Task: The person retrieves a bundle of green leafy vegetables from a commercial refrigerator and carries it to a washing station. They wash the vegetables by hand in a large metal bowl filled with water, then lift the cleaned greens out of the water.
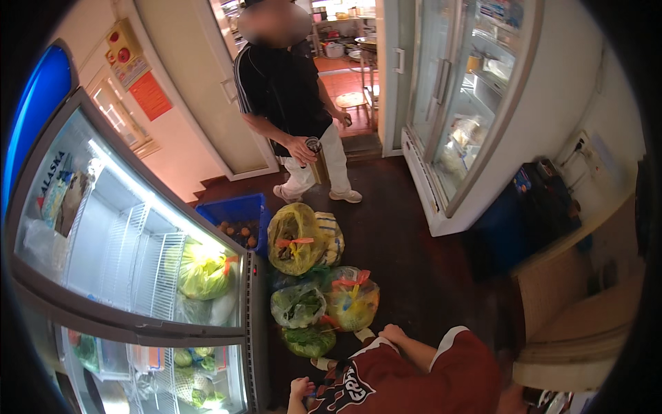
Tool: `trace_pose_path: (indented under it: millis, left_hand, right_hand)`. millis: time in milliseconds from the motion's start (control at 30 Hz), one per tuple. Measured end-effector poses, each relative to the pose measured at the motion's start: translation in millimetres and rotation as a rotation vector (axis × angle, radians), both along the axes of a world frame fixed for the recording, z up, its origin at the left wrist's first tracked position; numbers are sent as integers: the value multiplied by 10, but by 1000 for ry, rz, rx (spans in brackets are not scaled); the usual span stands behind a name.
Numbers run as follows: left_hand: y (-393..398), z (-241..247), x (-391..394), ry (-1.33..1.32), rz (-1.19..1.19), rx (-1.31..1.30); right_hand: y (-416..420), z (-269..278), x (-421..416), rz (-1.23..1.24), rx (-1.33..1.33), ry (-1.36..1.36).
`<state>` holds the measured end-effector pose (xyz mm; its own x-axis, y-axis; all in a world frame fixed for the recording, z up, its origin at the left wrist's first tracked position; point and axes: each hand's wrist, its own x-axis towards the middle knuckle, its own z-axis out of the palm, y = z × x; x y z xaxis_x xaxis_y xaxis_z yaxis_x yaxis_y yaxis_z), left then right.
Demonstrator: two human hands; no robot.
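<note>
My left hand is low in the picture beside the fridge, its fingers loosely curled with nothing visible in them. My right hand rests at my maroon shorts, near the knee; its fingers are mostly hidden. Before my feet, several tied plastic bags stand on the dark floor. Closest are a yellow bag with a red tie, a clear bag of leafy greens and a green bag of vegetables. Farther off stand a large yellow bag and a striped white sack.
A lit glass-door display fridge holding bagged vegetables stands on the left. Beyond it sits a blue crate with round brown produce. Another person stands by the doorway, holding a bottle-like container. A second glass-door fridge is at right.
</note>
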<state>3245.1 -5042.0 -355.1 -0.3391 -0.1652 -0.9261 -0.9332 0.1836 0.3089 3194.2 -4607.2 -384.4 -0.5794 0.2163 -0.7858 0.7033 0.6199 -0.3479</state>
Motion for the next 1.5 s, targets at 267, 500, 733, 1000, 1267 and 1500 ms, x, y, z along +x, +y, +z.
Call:
trace_pose_path:
  millis: [267,500,733,1000,1267,1500]
  left_hand:
    - [95,1,-389,104,1,60]
    - [-77,-148,-375,35,-58,74]
    - [-329,-371,-299,20,-12,142]
    - [-361,-299,-469,34,-68,38]
    - [-623,-409,-677,174,-203,258]
    - [-685,-788,-813,364,-507,165]
  right_hand:
    - [98,501,-11,24,-354,-109]
    - [102,462,109,-92,-528,-133]
    - [-11,511,228,-158,-617,-100]
    - [-163,628,207,-167,-648,-76]
    - [-200,528,203,-202,-650,-47]
    - [-198,629,363,-263,-534,-10]
